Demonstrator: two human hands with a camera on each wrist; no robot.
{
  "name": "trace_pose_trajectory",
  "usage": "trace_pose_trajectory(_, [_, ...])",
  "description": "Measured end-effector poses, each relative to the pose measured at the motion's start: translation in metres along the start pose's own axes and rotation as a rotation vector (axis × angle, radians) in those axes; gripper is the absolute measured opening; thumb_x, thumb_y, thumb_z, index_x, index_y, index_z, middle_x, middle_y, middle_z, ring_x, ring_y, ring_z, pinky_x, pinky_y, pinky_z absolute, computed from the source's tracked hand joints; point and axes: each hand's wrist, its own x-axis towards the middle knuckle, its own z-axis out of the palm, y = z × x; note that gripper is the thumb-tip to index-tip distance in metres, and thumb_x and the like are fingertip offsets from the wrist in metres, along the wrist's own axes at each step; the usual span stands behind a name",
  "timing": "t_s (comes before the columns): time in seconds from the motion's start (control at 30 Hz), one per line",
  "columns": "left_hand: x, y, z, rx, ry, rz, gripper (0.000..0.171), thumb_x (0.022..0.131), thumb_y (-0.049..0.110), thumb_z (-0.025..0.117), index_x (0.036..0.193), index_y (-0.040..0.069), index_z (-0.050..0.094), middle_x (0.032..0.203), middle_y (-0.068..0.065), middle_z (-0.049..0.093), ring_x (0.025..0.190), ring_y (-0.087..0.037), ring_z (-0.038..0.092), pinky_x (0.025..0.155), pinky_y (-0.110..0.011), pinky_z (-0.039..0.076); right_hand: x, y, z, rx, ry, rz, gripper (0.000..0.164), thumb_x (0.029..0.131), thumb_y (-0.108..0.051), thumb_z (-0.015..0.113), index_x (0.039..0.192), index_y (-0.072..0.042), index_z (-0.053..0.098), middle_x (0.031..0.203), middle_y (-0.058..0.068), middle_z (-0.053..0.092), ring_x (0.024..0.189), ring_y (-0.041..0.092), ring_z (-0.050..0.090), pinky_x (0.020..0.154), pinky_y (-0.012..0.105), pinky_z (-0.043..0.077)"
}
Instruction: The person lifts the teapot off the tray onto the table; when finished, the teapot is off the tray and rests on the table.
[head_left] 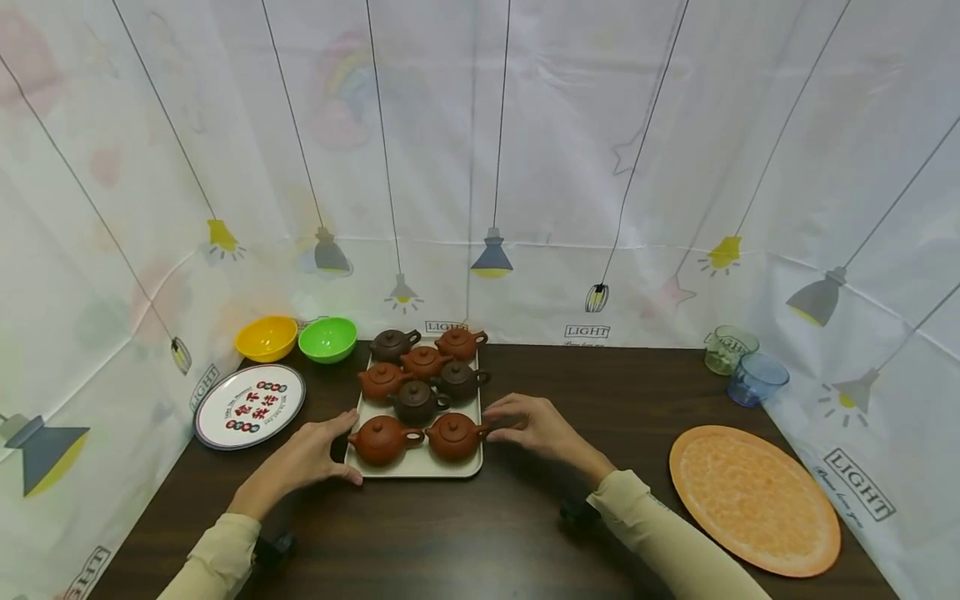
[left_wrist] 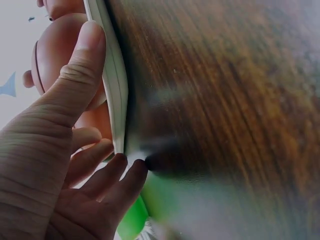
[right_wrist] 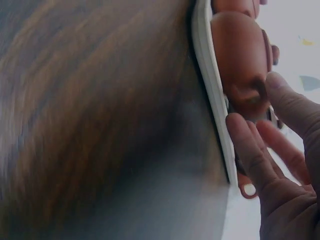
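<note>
"What are the hands doing?"

"The left hand [head_left: 313,452] is spread wide along the left side of the tray [head_left: 420,467], thumb at its near corner. The right hand [head_left: 538,429] is loosely bent and partly open at the opposite side, fingertips by the rim, thumb near a teapot's handle. Neither is curled round anything; I can't tell how firmly they press."

"And in the tray?"

"Eight teapots [head_left: 379,443], packed close: five reddish-brown, three nearly black. The two largest-looking stand side by side along the near edge, both reddish. All are upright, round-bellied, with knobbed lids on. The tray itself is cream, rectangular, with rounded corners and a low rim, and sits in the middle of the table [head_left: 450,542]."

"What else is out?"

"Behind and to the left, a yellow bowl [head_left: 266,340] beside a green bowl [head_left: 328,340], and a white plate [head_left: 243,408] with red and black lettering. Far right, a greenish clear cup [head_left: 727,354] just behind a blue cup [head_left: 756,382], and nearer, a round orange mat [head_left: 753,500]."

"The setting?"

"Dark wood-grain tabletop, enclosed by white curtains [head_left: 562,125] printed with hanging lamps and the word LIGHT."
</note>
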Motion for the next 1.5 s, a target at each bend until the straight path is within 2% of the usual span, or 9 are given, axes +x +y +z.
trace_pose_trajectory(0.17, [0.001, -0.001, 0.001, -0.017, -0.022, -0.009, 0.104, 0.073, 0.050, 0.096, 0.152, -0.004, 0.056, 0.146, -0.025, 0.066, 0.126, -0.042, 0.071, 0.105, -0.056, 0.057, 0.003, 0.002, 0.012, -0.037, 0.009, 0.004, 0.027, 0.094, -0.016, 0.083, 0.120, -0.009, 0.082, 0.111, 0.005, 0.083, 0.100, 0.020, 0.078, 0.085, 0.035, 0.065])
trace_pose_trajectory(0.33, [0.000, -0.003, 0.003, -0.001, -0.052, -0.028, 0.106, 0.074, 0.053, 0.094, 0.153, -0.004, 0.055, 0.147, -0.021, 0.066, 0.125, -0.042, 0.072, 0.105, -0.055, 0.057, 0.002, 0.002, 0.018, -0.071, 0.037, -0.001, 0.020, 0.096, -0.015, 0.081, 0.116, -0.013, 0.085, 0.106, 0.002, 0.084, 0.094, 0.014, 0.078, 0.081, 0.029, 0.063])
trace_pose_trajectory(0.57, [-0.002, -0.003, 0.003, 0.021, -0.071, -0.046, 0.106, 0.073, 0.055, 0.094, 0.153, -0.004, 0.055, 0.142, -0.018, 0.070, 0.117, -0.038, 0.076, 0.101, -0.054, 0.059, 0.003, -0.001, 0.023, -0.115, 0.064, -0.001, 0.017, 0.095, -0.014, 0.081, 0.111, -0.013, 0.086, 0.103, 0.002, 0.085, 0.092, 0.013, 0.079, 0.079, 0.040, 0.065])
trace_pose_trajectory(0.77, [-0.002, -0.002, 0.002, 0.025, -0.075, -0.052, 0.106, 0.074, 0.055, 0.093, 0.153, -0.004, 0.055, 0.141, -0.018, 0.071, 0.114, -0.036, 0.077, 0.100, -0.053, 0.059, 0.003, -0.004, 0.029, -0.144, 0.122, 0.029, 0.013, 0.096, -0.015, 0.081, 0.108, -0.014, 0.087, 0.101, 0.000, 0.085, 0.088, 0.010, 0.078, 0.075, 0.024, 0.061])
trace_pose_trajectory(0.9, [-0.002, -0.002, 0.002, 0.024, -0.080, -0.056, 0.106, 0.074, 0.055, 0.093, 0.153, -0.005, 0.055, 0.142, -0.018, 0.070, 0.114, -0.036, 0.077, 0.101, -0.053, 0.059, 0.003, -0.006, 0.030, -0.150, 0.152, 0.021, 0.013, 0.096, -0.014, 0.081, 0.107, -0.014, 0.087, 0.099, -0.001, 0.084, 0.084, 0.009, 0.076, 0.073, 0.022, 0.059])
trace_pose_trajectory(1.1, [-0.002, -0.002, 0.001, 0.015, -0.096, -0.071, 0.106, 0.075, 0.056, 0.092, 0.154, -0.004, 0.054, 0.145, -0.018, 0.068, 0.118, -0.038, 0.075, 0.103, -0.054, 0.058, 0.006, -0.011, 0.021, -0.152, 0.196, -0.004, 0.012, 0.094, -0.011, 0.082, 0.105, -0.012, 0.087, 0.096, 0.000, 0.084, 0.083, 0.011, 0.076, 0.070, 0.022, 0.059])
trace_pose_trajectory(1.3, [0.000, -0.001, -0.001, 0.006, -0.091, -0.074, 0.105, 0.075, 0.056, 0.092, 0.154, -0.003, 0.054, 0.145, -0.018, 0.068, 0.119, -0.039, 0.074, 0.104, -0.056, 0.057, 0.011, -0.017, 0.001, -0.138, 0.214, 0.021, 0.014, 0.095, -0.012, 0.081, 0.108, -0.013, 0.087, 0.099, 0.002, 0.083, 0.083, 0.014, 0.076, 0.066, 0.023, 0.057])
trace_pose_trajectory(1.5, [0.002, 0.000, -0.002, -0.004, -0.108, -0.086, 0.106, 0.076, 0.056, 0.092, 0.155, -0.003, 0.052, 0.148, -0.018, 0.065, 0.122, -0.040, 0.073, 0.105, -0.055, 0.057, 0.019, -0.012, -0.023, -0.161, 0.256, 0.026, 0.016, 0.095, -0.012, 0.081, 0.110, -0.013, 0.086, 0.102, 0.002, 0.084, 0.088, 0.018, 0.079, 0.075, 0.030, 0.064])
